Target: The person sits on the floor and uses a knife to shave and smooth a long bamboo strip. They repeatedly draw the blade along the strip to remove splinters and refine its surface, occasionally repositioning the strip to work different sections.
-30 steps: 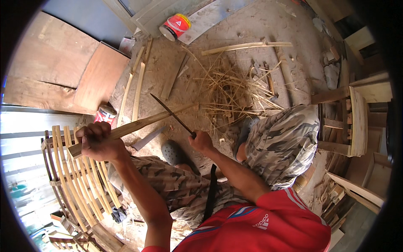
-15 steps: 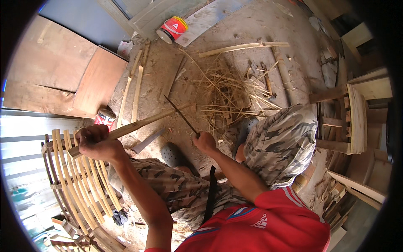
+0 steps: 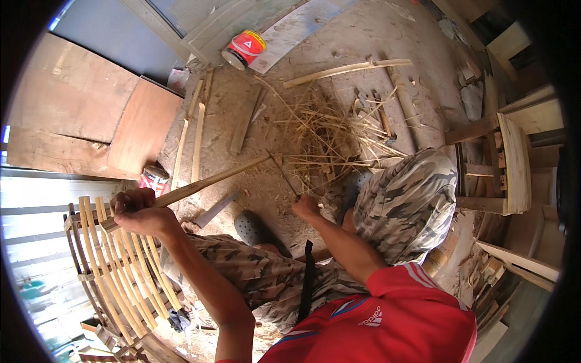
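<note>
My left hand (image 3: 142, 213) is closed around the near end of a long pale bamboo strip (image 3: 209, 183), which slants away to the right over my left leg. In my right hand (image 3: 307, 207), the fist is wrapped round the handle of a knife (image 3: 282, 174) with a long, thin, dark blade. The blade's tip meets or overlaps the far end of the strip; whether they touch I cannot tell. Beyond both hands lies a loose heap of thin bamboo shavings (image 3: 327, 130) on the dusty ground. A flat saw-like blade (image 3: 216, 210) lies beside my left shoe.
A slatted bamboo frame (image 3: 124, 272) stands at my left, beneath my left hand. Longer bamboo pieces (image 3: 198, 142) lie ahead. A red paint bucket (image 3: 244, 48) is at the back, another red can (image 3: 154, 177) near the plywood. A wooden stool (image 3: 508, 164) stands at the right.
The knife has slid rightward and outward along the strip, from across its middle-far part to its far end. My right hand moved slightly right; my left hand still grips the strip.
</note>
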Demonstrator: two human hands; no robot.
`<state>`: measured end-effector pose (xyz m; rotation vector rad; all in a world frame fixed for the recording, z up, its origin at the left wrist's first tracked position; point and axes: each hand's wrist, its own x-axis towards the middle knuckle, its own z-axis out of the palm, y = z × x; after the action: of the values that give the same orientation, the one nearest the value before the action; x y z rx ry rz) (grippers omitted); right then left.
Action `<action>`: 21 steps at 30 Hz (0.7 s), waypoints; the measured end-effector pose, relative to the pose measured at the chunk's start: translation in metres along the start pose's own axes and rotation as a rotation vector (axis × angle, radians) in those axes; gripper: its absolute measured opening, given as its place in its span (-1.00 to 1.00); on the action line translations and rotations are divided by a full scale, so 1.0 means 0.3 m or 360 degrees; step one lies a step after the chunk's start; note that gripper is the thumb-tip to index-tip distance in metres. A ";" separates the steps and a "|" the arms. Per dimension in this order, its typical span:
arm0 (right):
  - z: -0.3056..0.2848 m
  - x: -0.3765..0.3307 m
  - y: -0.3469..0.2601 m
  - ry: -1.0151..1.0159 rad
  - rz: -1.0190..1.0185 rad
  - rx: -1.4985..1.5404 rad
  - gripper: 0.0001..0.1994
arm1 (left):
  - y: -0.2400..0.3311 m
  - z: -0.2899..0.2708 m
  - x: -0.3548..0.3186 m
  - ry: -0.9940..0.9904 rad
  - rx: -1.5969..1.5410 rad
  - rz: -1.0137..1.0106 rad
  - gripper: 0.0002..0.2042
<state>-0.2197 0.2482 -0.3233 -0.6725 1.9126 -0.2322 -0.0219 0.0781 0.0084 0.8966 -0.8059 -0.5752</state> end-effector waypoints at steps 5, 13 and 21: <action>0.067 -0.114 -0.192 0.0295 -0.0656 0.0175 -0.64 | 0.003 0.005 -0.009 -0.0078 -0.0030 0.0028 -0.76; 0.099 -0.083 -0.145 0.0472 -0.0596 0.0268 -0.65 | 0.023 0.016 -0.017 -0.0104 -0.0112 -0.0097 -0.80; 0.057 -0.018 0.047 0.0020 0.0174 0.0275 -0.60 | -0.006 -0.037 0.032 -0.0207 0.0044 0.0155 -0.63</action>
<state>-0.2079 0.2651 -0.3328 -0.4513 1.9093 -0.3288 -0.0076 0.0752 0.0064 0.8463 -0.9715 -0.5419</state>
